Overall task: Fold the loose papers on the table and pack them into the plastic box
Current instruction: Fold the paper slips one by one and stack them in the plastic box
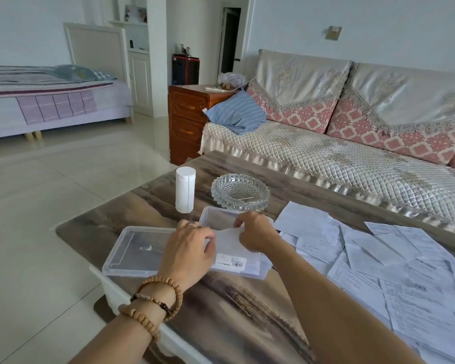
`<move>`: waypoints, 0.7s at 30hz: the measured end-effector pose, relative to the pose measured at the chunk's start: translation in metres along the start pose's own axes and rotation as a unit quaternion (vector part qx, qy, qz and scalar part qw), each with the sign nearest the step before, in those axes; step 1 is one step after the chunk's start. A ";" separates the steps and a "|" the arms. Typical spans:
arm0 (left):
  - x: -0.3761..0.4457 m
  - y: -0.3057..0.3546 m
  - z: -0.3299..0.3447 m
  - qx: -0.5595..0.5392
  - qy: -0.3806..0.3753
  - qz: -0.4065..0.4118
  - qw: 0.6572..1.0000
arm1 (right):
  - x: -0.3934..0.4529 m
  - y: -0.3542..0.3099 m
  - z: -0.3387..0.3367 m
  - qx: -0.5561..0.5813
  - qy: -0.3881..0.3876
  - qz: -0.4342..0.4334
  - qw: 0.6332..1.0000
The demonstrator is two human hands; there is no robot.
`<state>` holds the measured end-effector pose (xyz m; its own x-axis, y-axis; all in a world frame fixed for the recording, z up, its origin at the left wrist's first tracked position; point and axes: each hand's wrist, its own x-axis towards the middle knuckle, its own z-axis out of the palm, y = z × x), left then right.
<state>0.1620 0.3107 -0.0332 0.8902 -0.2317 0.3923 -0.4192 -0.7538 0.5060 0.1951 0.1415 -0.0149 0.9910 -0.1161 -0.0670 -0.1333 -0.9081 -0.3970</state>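
Observation:
A clear plastic box [258, 271] sits on the brown table [237, 311] in front of me, with a barcode label on its near wall. Its clear lid [132, 248] lies flat to the left of it. A folded white paper [227, 241] is held over the open box by both hands. My left hand [188, 249] pinches the paper's left edge, and my right hand [255, 231] grips its top right corner. Several loose printed papers [394, 269] are spread over the right part of the table.
A white cylindrical container [185, 189] and a cut-glass ashtray [241, 191] stand just behind the box. A quilted sofa [339, 158] runs along the table's far side. The table's left edge drops to tiled floor [50, 206].

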 end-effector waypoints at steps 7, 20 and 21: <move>-0.003 -0.001 0.002 0.041 -0.002 0.033 0.999 | -0.007 -0.003 0.000 -0.112 0.056 -0.034 0.992; -0.091 0.139 0.055 -0.089 -0.134 0.061 0.985 | -0.230 0.148 0.006 -0.016 0.212 0.141 0.967; -0.100 0.149 0.065 -0.099 -0.170 0.044 0.979 | -0.244 0.164 0.005 -0.040 0.188 0.191 0.963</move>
<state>0.0225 0.1814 -0.0472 0.8426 -0.5074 0.1807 -0.4941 -0.5946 0.6343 -0.0686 0.0233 -0.0680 0.8071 -0.5716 0.1477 -0.5028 -0.7967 -0.3354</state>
